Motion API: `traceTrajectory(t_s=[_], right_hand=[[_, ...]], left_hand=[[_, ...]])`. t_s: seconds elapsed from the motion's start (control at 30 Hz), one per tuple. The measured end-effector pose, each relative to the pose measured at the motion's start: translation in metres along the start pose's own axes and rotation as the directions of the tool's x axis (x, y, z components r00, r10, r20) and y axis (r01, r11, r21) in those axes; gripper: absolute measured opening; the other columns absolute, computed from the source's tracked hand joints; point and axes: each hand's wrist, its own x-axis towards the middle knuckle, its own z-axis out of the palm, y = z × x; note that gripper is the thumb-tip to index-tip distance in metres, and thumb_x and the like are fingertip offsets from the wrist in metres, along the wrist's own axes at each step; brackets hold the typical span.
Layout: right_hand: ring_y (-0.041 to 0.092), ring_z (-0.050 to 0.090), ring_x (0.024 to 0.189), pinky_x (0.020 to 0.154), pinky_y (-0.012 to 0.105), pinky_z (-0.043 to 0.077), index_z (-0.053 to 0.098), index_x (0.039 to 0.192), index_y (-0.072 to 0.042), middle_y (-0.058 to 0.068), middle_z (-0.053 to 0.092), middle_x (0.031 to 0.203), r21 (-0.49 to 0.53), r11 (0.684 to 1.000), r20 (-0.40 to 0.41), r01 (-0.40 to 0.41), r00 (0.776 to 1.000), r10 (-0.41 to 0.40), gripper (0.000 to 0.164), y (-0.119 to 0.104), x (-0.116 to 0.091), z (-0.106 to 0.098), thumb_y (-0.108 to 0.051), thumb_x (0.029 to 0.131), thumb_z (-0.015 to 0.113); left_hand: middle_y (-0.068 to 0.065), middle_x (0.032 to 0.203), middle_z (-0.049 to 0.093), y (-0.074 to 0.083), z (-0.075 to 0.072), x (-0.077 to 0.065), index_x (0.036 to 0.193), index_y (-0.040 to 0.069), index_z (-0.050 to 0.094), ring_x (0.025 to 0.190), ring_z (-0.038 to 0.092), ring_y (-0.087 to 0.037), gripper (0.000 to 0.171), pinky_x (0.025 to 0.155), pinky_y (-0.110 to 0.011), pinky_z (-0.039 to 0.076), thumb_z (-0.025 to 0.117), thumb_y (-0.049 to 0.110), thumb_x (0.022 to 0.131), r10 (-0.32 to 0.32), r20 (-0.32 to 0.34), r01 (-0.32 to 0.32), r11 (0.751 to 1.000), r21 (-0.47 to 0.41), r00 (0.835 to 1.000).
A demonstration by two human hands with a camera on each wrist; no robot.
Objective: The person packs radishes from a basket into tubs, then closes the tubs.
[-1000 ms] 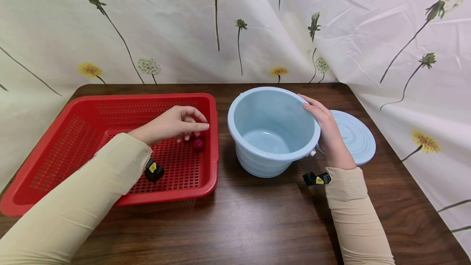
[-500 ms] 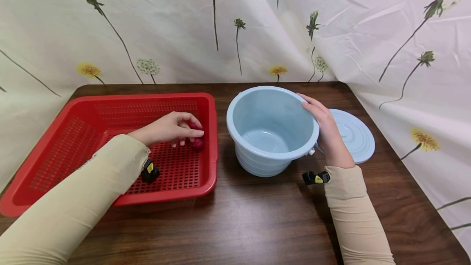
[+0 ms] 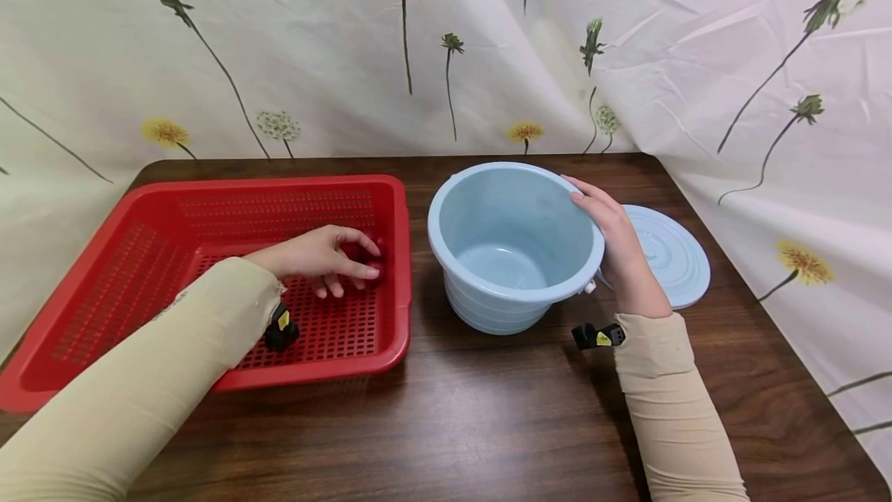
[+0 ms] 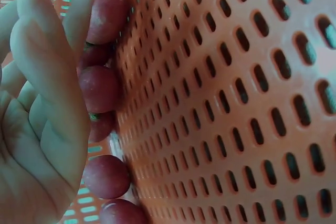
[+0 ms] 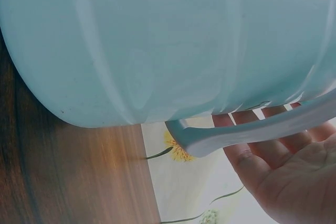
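Left hand [image 3: 322, 258] is inside the red basket [image 3: 313, 375], fingers part-bent over the round red items [image 4: 101, 88]. Can't tell whether it's gripping one; fingers hide contact. Items sit in a row against the basket's 3 o'clock wall, which probably stops them rolling.

Right hand [image 3: 615, 237] grips the blue bucket [image 3: 488, 307] at its rim's 2 o'clock, palm outside, behind the handle [image 5: 252, 135]. Looks like a steadying hold.

Bucket stands at the basket's 3 o'clock, just apart, mouth up: short hop between them, I reckon. Lid [image 3: 667, 254] is off, on the table [image 3: 474, 417] at the bucket's 3 o'clock, leaving the mouth uncovered.
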Motion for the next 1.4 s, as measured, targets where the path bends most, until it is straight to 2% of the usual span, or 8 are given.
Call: traceTrajectory(t_s=[0.17, 0.3, 0.63, 0.9, 1.17, 1.4], right_hand=[[0.014, 0.049, 0.13, 0.097, 0.018, 0.045, 0.048, 0.147, -0.013, 0.004, 0.05, 0.146, 0.009, 1.0, -0.001, 0.003, 1.0, -0.003, 0.048, 0.001, 0.0, 0.0, -0.031, 0.102, 0.049], [0.014, 0.049, 0.131, 0.099, 0.02, 0.044, 0.047, 0.147, -0.014, 0.004, 0.049, 0.146, 0.014, 1.0, 0.006, 0.003, 1.0, -0.003, 0.048, 0.0, 0.0, 0.0, -0.032, 0.103, 0.048], [0.015, 0.049, 0.131, 0.097, 0.019, 0.046, 0.047, 0.147, -0.015, 0.005, 0.048, 0.147, 0.008, 1.0, 0.006, -0.001, 1.0, 0.001, 0.048, 0.0, -0.002, -0.001, -0.033, 0.103, 0.048], [0.016, 0.048, 0.132, 0.105, 0.029, 0.041, 0.047, 0.147, -0.016, 0.004, 0.047, 0.148, 0.002, 1.0, 0.014, -0.004, 1.0, 0.004, 0.048, -0.001, -0.002, -0.001, -0.035, 0.103, 0.047], [0.016, 0.048, 0.132, 0.1, 0.022, 0.044, 0.047, 0.147, -0.015, 0.005, 0.047, 0.148, -0.004, 1.0, 0.01, -0.005, 1.0, 0.005, 0.048, 0.0, -0.001, -0.001, -0.034, 0.103, 0.047], [0.016, 0.048, 0.131, 0.1, 0.023, 0.044, 0.047, 0.148, -0.016, 0.005, 0.047, 0.148, -0.007, 1.0, 0.01, -0.006, 1.0, 0.006, 0.049, 0.0, -0.002, -0.001, -0.035, 0.103, 0.047]], left_hand=[[-0.013, 0.101, 0.075, -0.003, 0.0, 0.0, 0.142, 0.008, 0.049, 0.059, 0.07, -0.017, 0.063, 0.053, -0.032, 0.058, 0.074, 0.031, 0.089, -0.017, 0.043, 0.018, 1.0, -0.008, 0.999], [-0.012, 0.103, 0.075, -0.004, 0.002, 0.001, 0.142, 0.008, 0.049, 0.061, 0.071, -0.019, 0.062, 0.053, -0.033, 0.058, 0.075, 0.029, 0.089, -0.016, 0.037, 0.016, 1.0, -0.005, 0.999], [-0.011, 0.087, 0.074, -0.004, 0.008, 0.005, 0.137, 0.006, 0.053, 0.065, 0.069, -0.017, 0.054, 0.054, -0.031, 0.057, 0.074, 0.02, 0.089, 0.013, 0.027, -0.013, 1.0, 0.0, 1.0], [-0.009, 0.086, 0.072, -0.002, 0.01, 0.006, 0.132, 0.005, 0.055, 0.071, 0.061, -0.016, 0.049, 0.054, -0.029, 0.056, 0.074, 0.014, 0.088, 0.04, 0.003, -0.04, 0.998, 0.038, 0.999], [-0.008, 0.083, 0.07, 0.0, 0.01, 0.006, 0.129, 0.003, 0.053, 0.075, 0.065, -0.017, 0.046, 0.056, -0.036, 0.059, 0.072, 0.014, 0.089, 0.028, 0.005, -0.028, 0.999, 0.035, 1.0], [-0.008, 0.081, 0.071, 0.003, 0.01, 0.005, 0.129, -0.001, 0.055, 0.07, 0.069, -0.016, 0.044, 0.056, -0.034, 0.059, 0.071, 0.015, 0.091, 0.02, 0.012, -0.02, 1.0, 0.013, 1.0]])
